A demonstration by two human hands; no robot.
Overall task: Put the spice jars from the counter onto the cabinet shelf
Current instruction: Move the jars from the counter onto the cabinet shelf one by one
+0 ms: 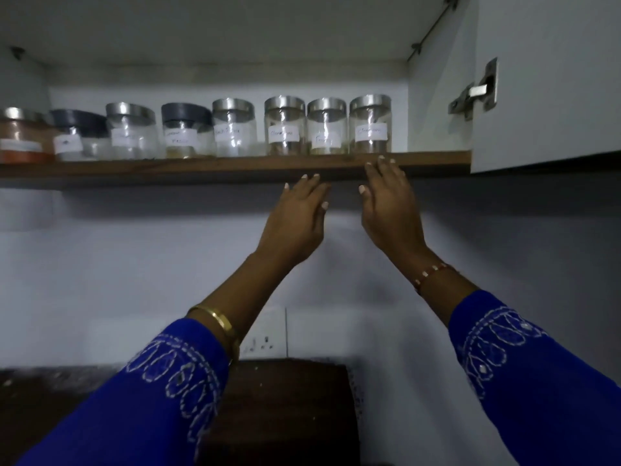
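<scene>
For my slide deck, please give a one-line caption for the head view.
Both hands, left and right, open and empty below the shelf lined with labelled spice jars.

This is a home kitchen: a wall cabinet with a wooden shelf (235, 168) holds a row of labelled glass spice jars (285, 126) with metal lids, its white door (544, 95) swung open on a hinge (477, 90), above a dark worktop (40, 398) and a wall socket (262, 343).

Wooden cabinet shelf (201, 168), row of eight labelled spice jars (285, 126) standing on it
</scene>
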